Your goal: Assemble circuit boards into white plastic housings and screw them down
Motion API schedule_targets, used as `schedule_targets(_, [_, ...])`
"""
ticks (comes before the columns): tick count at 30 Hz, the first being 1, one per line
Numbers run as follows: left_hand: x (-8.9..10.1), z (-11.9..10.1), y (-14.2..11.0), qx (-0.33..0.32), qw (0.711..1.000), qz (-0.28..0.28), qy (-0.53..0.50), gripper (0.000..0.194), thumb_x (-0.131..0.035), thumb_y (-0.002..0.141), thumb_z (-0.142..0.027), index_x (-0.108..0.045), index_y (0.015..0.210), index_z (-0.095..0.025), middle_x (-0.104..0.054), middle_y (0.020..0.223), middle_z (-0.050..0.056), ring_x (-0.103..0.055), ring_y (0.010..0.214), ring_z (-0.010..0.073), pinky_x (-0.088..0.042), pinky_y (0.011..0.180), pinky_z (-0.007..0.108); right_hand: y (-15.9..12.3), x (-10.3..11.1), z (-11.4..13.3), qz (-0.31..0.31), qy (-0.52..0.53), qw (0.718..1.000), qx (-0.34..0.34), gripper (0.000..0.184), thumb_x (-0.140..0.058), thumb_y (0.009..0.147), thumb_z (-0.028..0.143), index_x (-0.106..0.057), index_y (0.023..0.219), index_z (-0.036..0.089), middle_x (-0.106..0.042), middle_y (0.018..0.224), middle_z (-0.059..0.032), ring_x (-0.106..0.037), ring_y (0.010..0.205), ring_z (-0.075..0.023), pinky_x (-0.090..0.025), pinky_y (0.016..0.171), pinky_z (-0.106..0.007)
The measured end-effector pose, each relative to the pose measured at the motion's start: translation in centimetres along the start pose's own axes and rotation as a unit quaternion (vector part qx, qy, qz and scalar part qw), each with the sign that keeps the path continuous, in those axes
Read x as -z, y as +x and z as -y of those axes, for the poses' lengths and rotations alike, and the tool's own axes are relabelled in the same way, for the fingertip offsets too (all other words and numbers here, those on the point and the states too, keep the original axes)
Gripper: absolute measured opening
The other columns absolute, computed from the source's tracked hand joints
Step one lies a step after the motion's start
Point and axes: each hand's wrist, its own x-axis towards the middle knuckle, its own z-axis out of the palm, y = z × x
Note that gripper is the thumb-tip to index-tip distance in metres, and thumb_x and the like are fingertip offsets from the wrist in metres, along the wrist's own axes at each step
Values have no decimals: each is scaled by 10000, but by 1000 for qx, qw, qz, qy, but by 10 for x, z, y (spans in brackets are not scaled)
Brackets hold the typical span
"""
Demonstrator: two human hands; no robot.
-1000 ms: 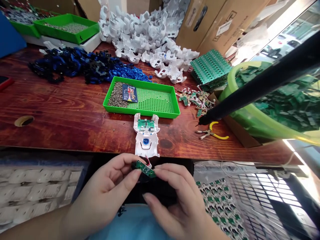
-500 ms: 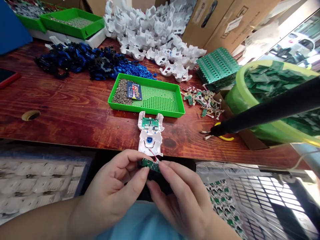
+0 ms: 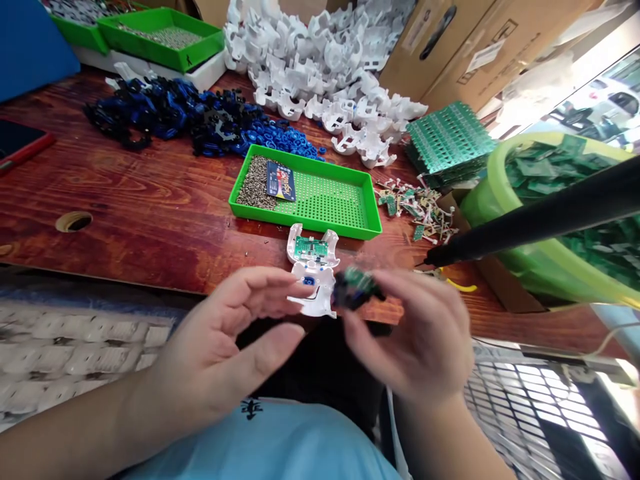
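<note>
Reddish-brown wood point(image 3: 150, 207) makes up the worktop, with white plastic shells point(image 3: 320, 60) heaped toward the back and a green tray point(image 3: 345, 200) of small screws point(image 3: 255, 187) nearer. Just above the table's front edge, the right hand point(image 3: 425, 333) pinches a green-and-black circuit part point(image 3: 359, 285) between thumb and fingers (motion blur hides its detail). The left hand point(image 3: 235, 353) grasps nothing, its thumb and fingers parted beside an open white housing point(image 3: 325, 297); whether its fingertips touch that housing, I cannot tell.
</note>
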Motion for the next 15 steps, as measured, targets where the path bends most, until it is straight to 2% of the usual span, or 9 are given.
schedule_targets(2, [6, 0, 6, -25, 993, -53, 100, 136, -640, 827, -326, -622, 955, -283, -672, 970, 3, -629, 922, 170, -519, 812, 226, 9, -7, -20, -34, 10, 999, -15, 532, -725, 702, 138, -546, 1195, 226, -599, 1044, -77, -583, 973, -224, -548, 829, -389])
schedule_targets(3, [9, 1, 9, -18, 988, -65, 141, 122, -630, 829, -340, -620, 920, -260, -660, 936, 16, -621, 896, 180, -514, 793, 245, 13, -11, -28, -30, 13, 999, -23, 494, -718, 713, 146, -553, 1172, 225, -597, 1038, -76, -578, 980, -226, -543, 832, -400])
schedule_targets(5, [12, 6, 13, 45, 986, -47, 156, 225, -623, 824, -391, -603, 989, -239, -647, 916, 33, -619, 877, 201, -510, 755, 279, 17, -20, -40, 13, 23, 999, -38, 423, -705, 738, 185, -560, 1134, 212, -594, 1039, -83, -569, 1001, -221, -540, 844, -394])
schedule_targets(7, [13, 12, 15, 131, 988, 4, 78, 396, -606, 830, -433, -532, 1171, -246, -657, 977, 42, -631, 921, 210, -516, 761, 293, 16, -26, -44, 61, 48, 995, -55, 381, -701, 747, 213, -568, 1104, 194, -580, 1067, -97, -561, 1034, -215, -534, 872, -383])
schedule_targets(9, [13, 17, 15, 185, 981, 48, -19, 513, -608, 836, -422, -442, 1294, -263, -665, 1061, 46, -629, 1005, 206, -510, 826, 291, 11, -29, -43, 103, 86, 988, -79, 362, -696, 753, 220, -572, 1090, 186, -561, 1100, -104, -559, 1056, -206, -538, 874, -360])
schedule_targets(12, [11, 21, 16, 201, 971, 77, -101, 541, -616, 848, -354, -410, 1341, -274, -676, 1127, 35, -600, 1101, 192, -466, 933, 281, 2, -25, -38, 152, 145, 972, -106, 362, -684, 761, 209, -564, 1102, 192, -560, 1119, -98, -568, 1058, -190, -545, 848, -326])
schedule_targets(15, [7, 19, 21, 208, 966, 89, -122, 536, -600, 863, -302, -399, 1360, -282, -678, 1152, 24, -601, 1107, 192, -452, 959, 298, -4, -19, -36, 189, 173, 961, -109, 387, -690, 751, 206, -560, 1116, 199, -573, 1137, -88, -568, 1074, -188, -508, 918, -348])
